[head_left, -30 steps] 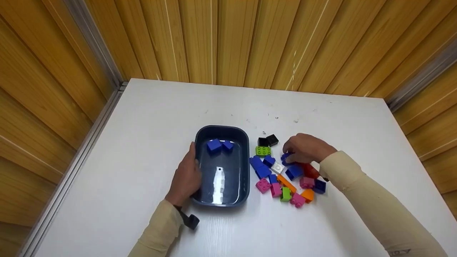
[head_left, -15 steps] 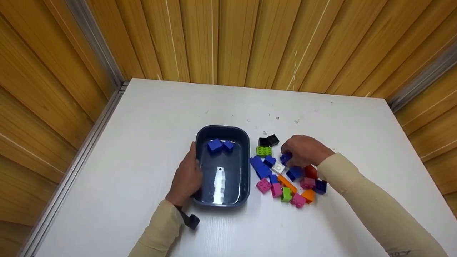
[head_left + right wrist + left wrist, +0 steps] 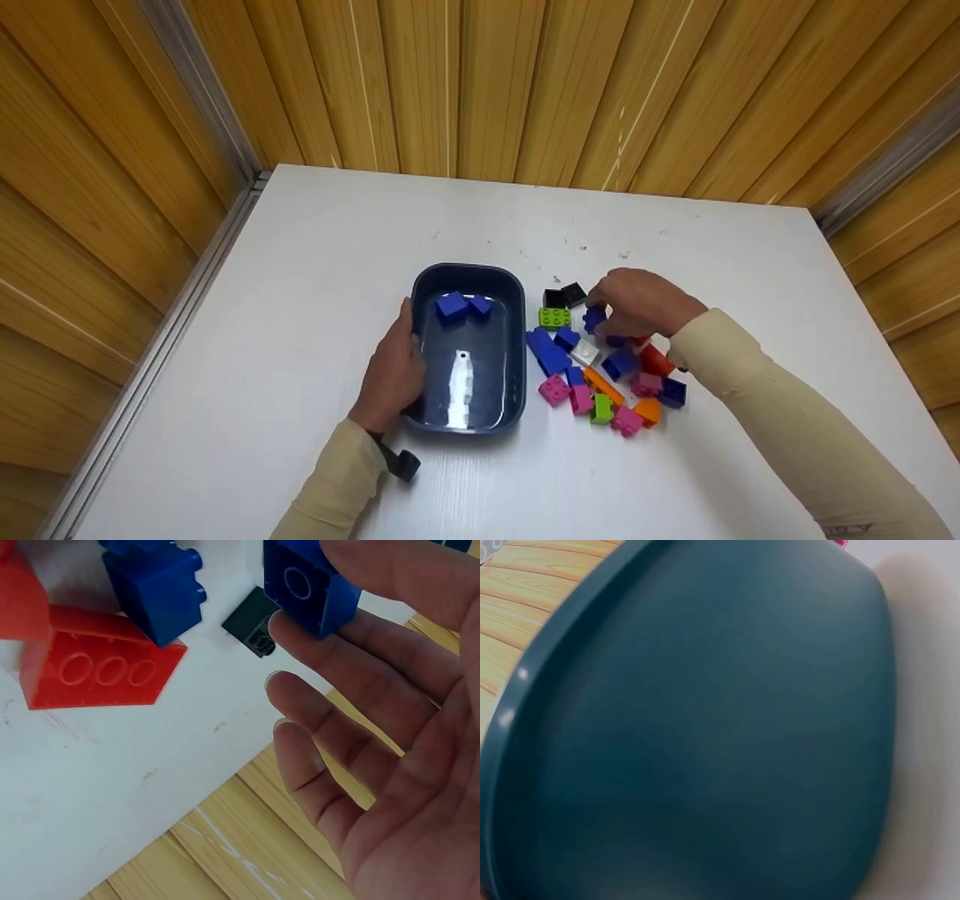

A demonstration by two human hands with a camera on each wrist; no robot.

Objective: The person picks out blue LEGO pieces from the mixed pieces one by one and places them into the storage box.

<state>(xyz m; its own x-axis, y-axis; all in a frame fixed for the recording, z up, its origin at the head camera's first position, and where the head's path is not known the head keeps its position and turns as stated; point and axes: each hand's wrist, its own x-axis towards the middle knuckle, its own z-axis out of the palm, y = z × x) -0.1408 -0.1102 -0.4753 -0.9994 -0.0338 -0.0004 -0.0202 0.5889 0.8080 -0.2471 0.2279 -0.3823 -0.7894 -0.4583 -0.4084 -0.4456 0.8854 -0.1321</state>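
A: What has your right hand [image 3: 641, 304] got?

B: Your grip pinches a small blue plastic building brick [image 3: 595, 318] between thumb and forefinger, just above the heap of coloured plastic bricks [image 3: 600, 375] on the white bench [image 3: 300, 262]. Your other fingers [image 3: 337, 787] are spread loose.

A: And your left hand [image 3: 391, 373]?

B: It holds the left wall of the dark blue oval plastic tub [image 3: 517, 352], fingers curled round the rim. Two blue bricks [image 3: 461, 306] lie inside at the far end. A red sloped brick [image 3: 97, 671] lies on the bench under your right palm.
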